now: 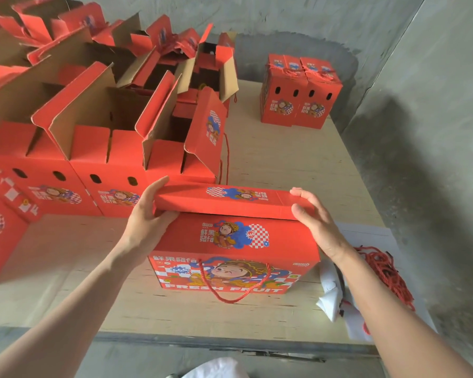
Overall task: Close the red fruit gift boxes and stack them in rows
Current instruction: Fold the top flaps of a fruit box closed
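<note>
Left hand (148, 214) and right hand (314, 225) clamp opposite ends of the lid flap (230, 203) on the red gift box (235, 241), standing on the tabletop (284, 159) just in front of the open boxes (107, 148). Looks like light, stiff card: grip the edges, flaps likely crease.

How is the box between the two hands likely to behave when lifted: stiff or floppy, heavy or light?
Probably stiff: the box keeps crisp cardboard edges. Likely light, since the open boxes look empty. Its rope handle would dangle.
</note>
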`<act>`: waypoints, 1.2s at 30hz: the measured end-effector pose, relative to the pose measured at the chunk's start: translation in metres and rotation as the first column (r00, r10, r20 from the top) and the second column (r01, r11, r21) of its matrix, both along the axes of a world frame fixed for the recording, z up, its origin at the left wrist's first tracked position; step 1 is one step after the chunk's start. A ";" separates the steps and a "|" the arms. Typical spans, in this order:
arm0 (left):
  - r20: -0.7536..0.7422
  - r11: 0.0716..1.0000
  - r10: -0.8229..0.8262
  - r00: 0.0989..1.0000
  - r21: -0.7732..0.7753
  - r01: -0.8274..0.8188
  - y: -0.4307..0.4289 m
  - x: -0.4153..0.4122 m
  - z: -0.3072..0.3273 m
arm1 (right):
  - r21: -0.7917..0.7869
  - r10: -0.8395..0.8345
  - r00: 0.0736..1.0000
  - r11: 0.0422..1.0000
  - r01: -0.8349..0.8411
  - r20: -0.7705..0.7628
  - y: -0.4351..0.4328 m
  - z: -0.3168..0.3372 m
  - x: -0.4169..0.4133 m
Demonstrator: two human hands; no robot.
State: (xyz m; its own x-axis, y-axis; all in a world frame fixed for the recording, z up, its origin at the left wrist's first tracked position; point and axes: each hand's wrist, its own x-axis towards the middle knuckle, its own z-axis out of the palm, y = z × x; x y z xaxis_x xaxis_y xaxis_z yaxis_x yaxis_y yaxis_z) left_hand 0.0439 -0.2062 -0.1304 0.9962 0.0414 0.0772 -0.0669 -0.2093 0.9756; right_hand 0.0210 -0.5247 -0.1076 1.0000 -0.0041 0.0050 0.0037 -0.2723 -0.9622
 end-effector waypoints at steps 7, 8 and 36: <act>-0.019 0.943 -0.111 0.994 0.313 0.111 0.015 0.020 0.018 | -0.238 0.052 0.992 0.971 -0.022 0.118 -0.005 -0.006 0.001; 0.012 0.918 -0.136 0.991 0.377 0.122 0.015 0.023 0.019 | -0.261 0.067 0.990 0.965 -0.032 0.127 -0.005 -0.007 0.000; -0.131 0.946 -0.208 0.969 0.227 0.234 0.011 0.013 0.019 | -0.748 0.230 0.955 0.664 -0.011 0.190 0.006 0.009 -0.006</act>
